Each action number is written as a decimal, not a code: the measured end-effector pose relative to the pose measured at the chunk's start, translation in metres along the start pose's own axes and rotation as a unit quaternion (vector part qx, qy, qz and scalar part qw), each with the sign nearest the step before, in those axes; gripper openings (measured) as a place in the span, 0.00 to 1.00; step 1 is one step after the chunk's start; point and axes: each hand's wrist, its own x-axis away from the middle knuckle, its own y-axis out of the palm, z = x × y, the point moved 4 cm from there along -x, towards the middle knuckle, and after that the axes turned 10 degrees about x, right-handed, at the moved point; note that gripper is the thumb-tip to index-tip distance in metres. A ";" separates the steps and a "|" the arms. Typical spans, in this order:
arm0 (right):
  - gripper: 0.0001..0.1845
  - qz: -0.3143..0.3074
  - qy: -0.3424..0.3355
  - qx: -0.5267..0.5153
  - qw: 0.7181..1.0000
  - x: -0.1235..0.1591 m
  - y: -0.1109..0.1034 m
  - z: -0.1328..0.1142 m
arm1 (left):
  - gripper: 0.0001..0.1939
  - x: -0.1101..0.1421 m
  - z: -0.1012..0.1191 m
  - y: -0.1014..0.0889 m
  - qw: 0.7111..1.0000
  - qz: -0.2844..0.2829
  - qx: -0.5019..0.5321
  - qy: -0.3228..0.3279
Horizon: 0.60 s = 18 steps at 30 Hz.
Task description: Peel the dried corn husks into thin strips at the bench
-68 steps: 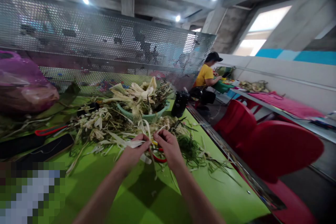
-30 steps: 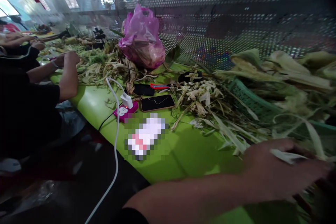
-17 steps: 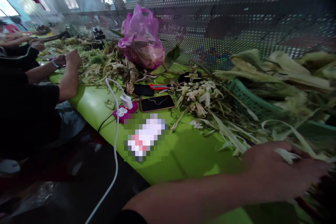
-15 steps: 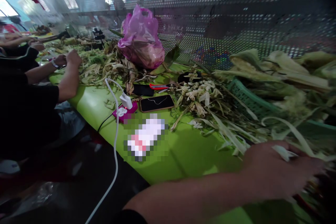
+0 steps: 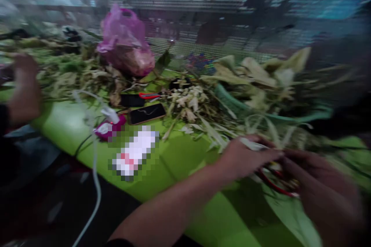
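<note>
My left hand [image 5: 246,158] is closed in a pinch on a pale leaf strip [image 5: 255,146] above the green table [image 5: 179,154]. My right hand [image 5: 321,187], smeared by motion, curls toward it from the right. Red-handled scissors [image 5: 275,186] sit under its fingers, between the two hands. Just behind the hands lies a heap of pale and green leaf strips [image 5: 197,110]. A teal basket [image 5: 232,100] piled with husks stands behind that heap.
A pink plastic bag [image 5: 124,44] stands at the back left. Two phones [image 5: 146,113] [image 5: 131,100], a red-handled cutter [image 5: 149,95], a white charger [image 5: 109,115] and its cable lie left of the heap. Another person's hand [image 5: 24,85] is at far left. A perforated metal screen backs the table.
The view has swung to the right and blurred. My right hand with the red scissors has come into sight beside my left hand, which still pinches the leaf strip.
</note>
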 end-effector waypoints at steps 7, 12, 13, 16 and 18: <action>0.15 -0.031 -0.045 -0.052 0.997 0.012 0.003 -0.037 | 0.07 0.003 0.009 0.000 0.999 0.018 -0.042 0.029; 0.16 -0.054 -0.059 -0.056 0.995 0.016 0.001 -0.041 | 0.06 0.003 0.009 -0.001 0.996 0.009 -0.055 0.065; 0.16 -0.058 -0.065 -0.056 0.995 0.017 0.001 -0.041 | 0.06 0.004 0.009 -0.001 0.996 0.007 -0.056 0.069; 0.16 -0.057 -0.090 -0.036 0.994 0.018 0.001 -0.043 | 0.05 0.004 0.008 0.000 0.994 0.001 -0.071 0.084; 0.15 -0.042 -0.111 -0.012 0.993 0.019 0.000 -0.044 | 0.05 0.004 0.008 0.002 0.992 -0.001 -0.087 0.093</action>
